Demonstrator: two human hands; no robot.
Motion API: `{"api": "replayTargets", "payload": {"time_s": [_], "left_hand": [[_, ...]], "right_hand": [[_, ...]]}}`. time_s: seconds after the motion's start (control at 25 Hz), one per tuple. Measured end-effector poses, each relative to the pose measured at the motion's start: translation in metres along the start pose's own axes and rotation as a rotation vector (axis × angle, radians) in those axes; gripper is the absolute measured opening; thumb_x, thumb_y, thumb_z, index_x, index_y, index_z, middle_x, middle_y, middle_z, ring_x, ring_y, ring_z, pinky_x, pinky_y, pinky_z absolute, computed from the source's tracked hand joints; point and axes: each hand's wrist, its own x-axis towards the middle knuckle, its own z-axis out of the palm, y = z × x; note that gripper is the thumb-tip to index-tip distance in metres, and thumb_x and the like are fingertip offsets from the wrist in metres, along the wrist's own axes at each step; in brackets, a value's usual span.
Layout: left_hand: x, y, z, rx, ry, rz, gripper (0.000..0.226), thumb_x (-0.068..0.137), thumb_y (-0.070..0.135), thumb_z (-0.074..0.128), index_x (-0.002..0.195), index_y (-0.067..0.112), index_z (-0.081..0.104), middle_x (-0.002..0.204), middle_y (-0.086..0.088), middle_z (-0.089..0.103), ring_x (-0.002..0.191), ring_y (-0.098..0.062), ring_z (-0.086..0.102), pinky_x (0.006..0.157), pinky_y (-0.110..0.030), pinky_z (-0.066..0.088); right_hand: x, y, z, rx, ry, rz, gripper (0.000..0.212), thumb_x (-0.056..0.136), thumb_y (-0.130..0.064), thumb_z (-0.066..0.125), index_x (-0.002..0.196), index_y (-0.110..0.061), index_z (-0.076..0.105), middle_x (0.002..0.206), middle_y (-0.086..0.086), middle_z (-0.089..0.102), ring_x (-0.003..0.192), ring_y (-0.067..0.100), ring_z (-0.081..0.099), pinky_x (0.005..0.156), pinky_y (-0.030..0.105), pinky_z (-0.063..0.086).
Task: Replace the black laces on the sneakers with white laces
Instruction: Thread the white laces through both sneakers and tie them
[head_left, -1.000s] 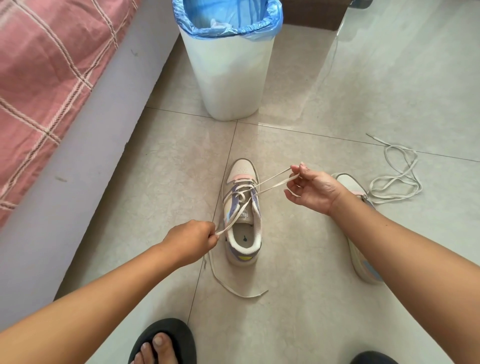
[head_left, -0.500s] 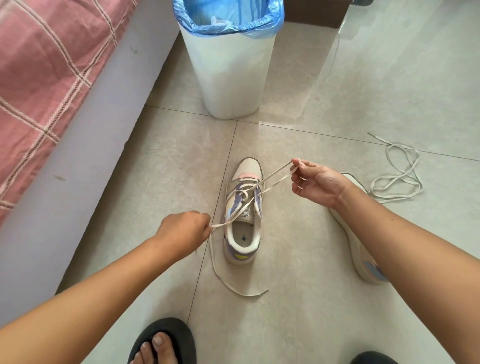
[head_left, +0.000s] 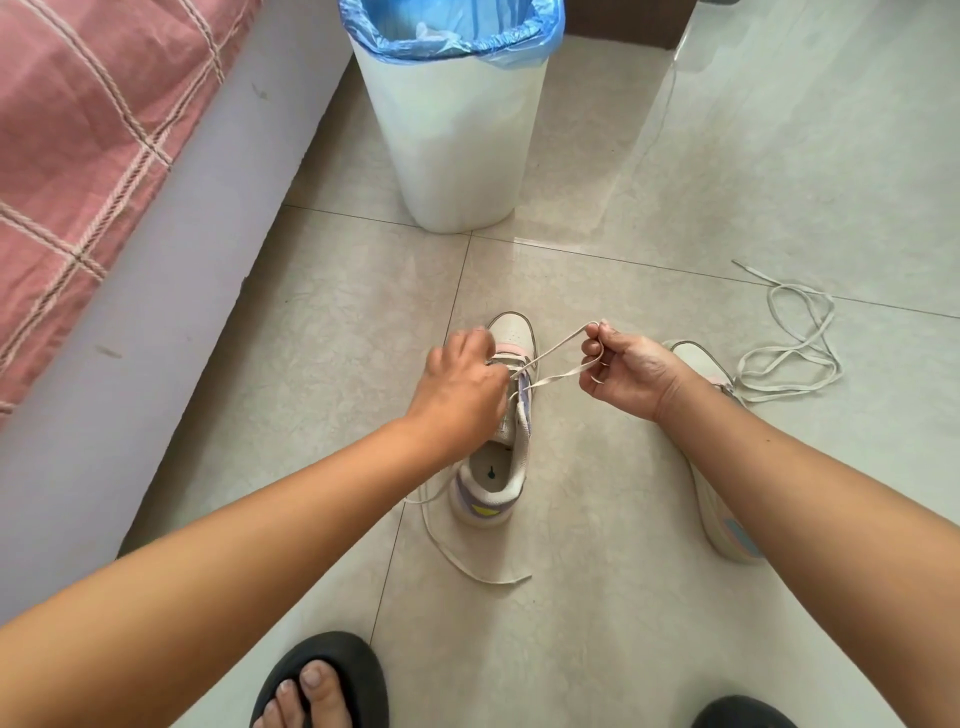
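Note:
A white sneaker (head_left: 492, 480) with pastel trim stands on the tiled floor, toe pointing away from me. My left hand (head_left: 461, 385) rests over its lacing, fingers curled down onto the white lace (head_left: 558, 375) at the eyelets; the fingertips are hidden. My right hand (head_left: 629, 375) pinches a loop of the same lace, pulled taut to the right of the toe. The lace's other end (head_left: 467, 564) trails loose on the floor left of the heel. A second sneaker (head_left: 724, 525) lies under my right forearm, mostly hidden.
Another loose white lace (head_left: 792, 351) lies coiled on the floor at the right. A white bin (head_left: 452, 145) with a blue liner stands just beyond the sneaker. A bed with a pink plaid cover (head_left: 78, 130) runs along the left. My feet in black slippers (head_left: 324, 675) are at the bottom.
My left hand has moved from beside the sneaker's heel up onto its lacing. The right hand stayed near the toe, keeping its hold on the lace loop.

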Motion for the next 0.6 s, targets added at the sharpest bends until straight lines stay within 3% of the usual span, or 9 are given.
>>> {"api": "replayTargets", "payload": {"time_s": [0.16, 0.28, 0.44, 0.6], "left_hand": [[0.024, 0.008, 0.019, -0.149, -0.136, -0.138, 0.026, 0.093, 0.030, 0.051, 0.111, 0.021, 0.068, 0.149, -0.006, 0.019, 0.138, -0.027, 0.010, 0.107, -0.036, 0.015], [0.029, 0.005, 0.022, -0.283, -0.103, -0.216, 0.022, 0.092, 0.032, 0.056, 0.107, 0.025, 0.071, 0.147, -0.004, 0.024, 0.137, -0.026, 0.012, 0.106, -0.034, 0.015], [0.031, 0.005, 0.019, -0.411, -0.205, -0.319, 0.020, 0.092, 0.032, 0.057, 0.105, 0.025, 0.071, 0.142, -0.004, 0.028, 0.133, -0.024, 0.018, 0.105, -0.032, 0.018], [0.031, 0.000, 0.016, -0.509, -0.239, -0.376, 0.013, 0.087, 0.033, 0.062, 0.090, 0.025, 0.072, 0.136, 0.000, 0.033, 0.130, -0.019, 0.023, 0.104, -0.030, 0.023]], "right_hand": [[-0.002, 0.001, 0.000, 0.020, 0.023, 0.003, 0.028, 0.100, -0.027, 0.041, 0.077, -0.018, 0.056, 0.057, -0.007, 0.047, 0.060, 0.008, 0.040, 0.066, 0.025, 0.040], [-0.002, 0.002, 0.002, 0.031, 0.027, 0.019, 0.028, 0.100, -0.028, 0.041, 0.078, -0.018, 0.056, 0.056, -0.006, 0.046, 0.060, 0.009, 0.040, 0.065, 0.025, 0.039], [0.000, 0.001, 0.004, 0.026, 0.025, 0.033, 0.028, 0.100, -0.027, 0.040, 0.078, -0.018, 0.056, 0.055, -0.006, 0.047, 0.059, 0.009, 0.039, 0.065, 0.025, 0.038], [-0.001, 0.002, 0.005, 0.010, 0.037, 0.041, 0.027, 0.100, -0.027, 0.041, 0.079, -0.018, 0.056, 0.063, -0.005, 0.045, 0.061, 0.009, 0.040, 0.066, 0.024, 0.039]]}}
